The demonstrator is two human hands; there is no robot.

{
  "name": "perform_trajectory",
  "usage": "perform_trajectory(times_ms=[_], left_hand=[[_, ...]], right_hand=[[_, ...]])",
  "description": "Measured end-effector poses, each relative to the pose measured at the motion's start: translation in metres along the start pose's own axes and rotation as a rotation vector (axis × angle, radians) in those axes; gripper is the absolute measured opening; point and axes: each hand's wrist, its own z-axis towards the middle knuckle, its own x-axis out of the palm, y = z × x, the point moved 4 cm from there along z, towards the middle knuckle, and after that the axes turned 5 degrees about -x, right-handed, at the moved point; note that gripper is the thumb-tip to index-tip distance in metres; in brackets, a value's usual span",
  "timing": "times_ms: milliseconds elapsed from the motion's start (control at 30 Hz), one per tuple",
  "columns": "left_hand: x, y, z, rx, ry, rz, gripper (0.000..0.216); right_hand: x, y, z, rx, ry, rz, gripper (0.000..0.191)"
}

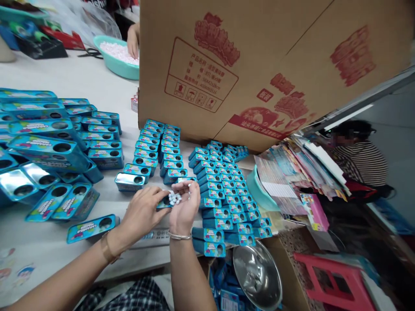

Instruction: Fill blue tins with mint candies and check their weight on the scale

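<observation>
Head view, as I stand by the table: the left hand pinches a blue printed tin between thumb and fingers, in front of the wearer; whether its base rests on the table cannot be told. The right hand is cupped palm up beside the tin's opening, fingers curled, holding loose white pellets. Sound practice, in my judgement: keep the palm's edge tight to the opening, tip gradually, and feed few pellets at once, lest they jam or spill. Hold the tin steady. The rows of blue tins beside the right forearm warrant care; a knock could topple them.
</observation>
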Motion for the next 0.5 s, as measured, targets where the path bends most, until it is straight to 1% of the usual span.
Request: perform_trajectory(times_ms=[100,200,267,400,500], left_hand=[[0.000,0.000,0.000,0.000,-0.007,-0.042,0.037],[0.001,0.000,0.000,0.000,-0.004,-0.074,0.039],[0.001,0.001,0.000,0.001,0.000,-0.089,0.037],[0.001,0.003,0.001,0.026,-0.001,-0.130,0.035],[0.000,0.003,0.000,0.047,-0.023,-0.163,0.036]], right_hand=[[0.002,0.000,0.000,0.009,0.015,0.025,0.015],[0.002,-0.001,0.002,0.054,0.008,0.057,0.015],[0.000,-0.003,0.007,0.121,-0.007,0.108,0.016],[-0.008,-0.009,0.019,0.296,-0.008,0.292,0.016],[-0.014,-0.012,0.025,0.331,0.038,0.330,0.015]])
